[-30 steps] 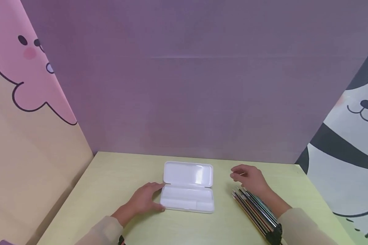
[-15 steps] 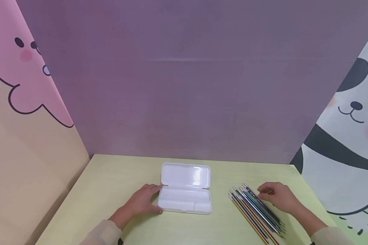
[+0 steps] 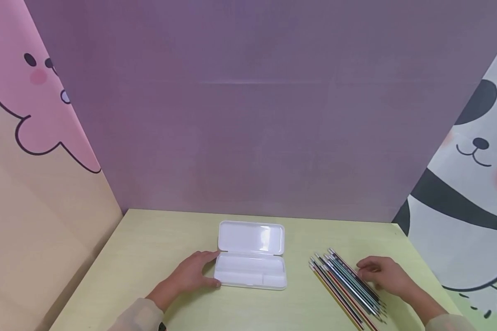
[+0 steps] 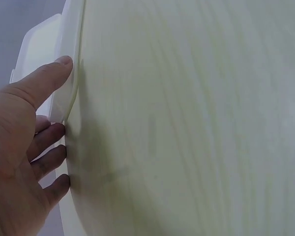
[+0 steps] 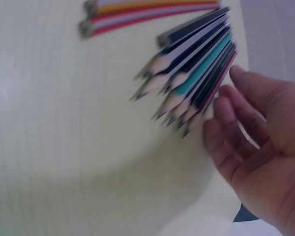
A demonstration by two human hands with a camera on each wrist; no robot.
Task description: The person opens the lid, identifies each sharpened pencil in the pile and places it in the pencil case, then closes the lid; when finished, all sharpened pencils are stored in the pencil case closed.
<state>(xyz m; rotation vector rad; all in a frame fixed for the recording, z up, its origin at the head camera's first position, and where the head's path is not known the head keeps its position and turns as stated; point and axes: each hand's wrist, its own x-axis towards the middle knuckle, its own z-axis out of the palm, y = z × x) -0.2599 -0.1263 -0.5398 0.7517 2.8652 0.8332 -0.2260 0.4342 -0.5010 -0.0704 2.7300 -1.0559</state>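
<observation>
A white plastic pencil case [image 3: 251,257] lies with its lid [image 3: 248,237] folded back, and nothing is inside its tray. My left hand [image 3: 192,272] holds the case's left end, thumb at the front corner and index finger near the hinge. In the left wrist view, the thumb [image 4: 51,78] lies against the case's wall. To the right, several pencils [image 3: 348,287] lie in a slanted bundle, sharpened and flat ends mixed towards the front. Loosely curved, my right hand [image 3: 384,275] is along the bundle's right side and holds nothing. Whether its fingertips touch the pencils, I cannot tell.
Everything lies on a pale yellow tabletop [image 3: 174,243]. A purple panel [image 3: 257,138] stands behind it. Cartoon-printed walls rise at the left [image 3: 58,220] and right [image 3: 459,239].
My right hand has moved from above the pencils' far ends to their right side, then slightly nearer me, uncovering the bundle. My left hand and the case have stayed put.
</observation>
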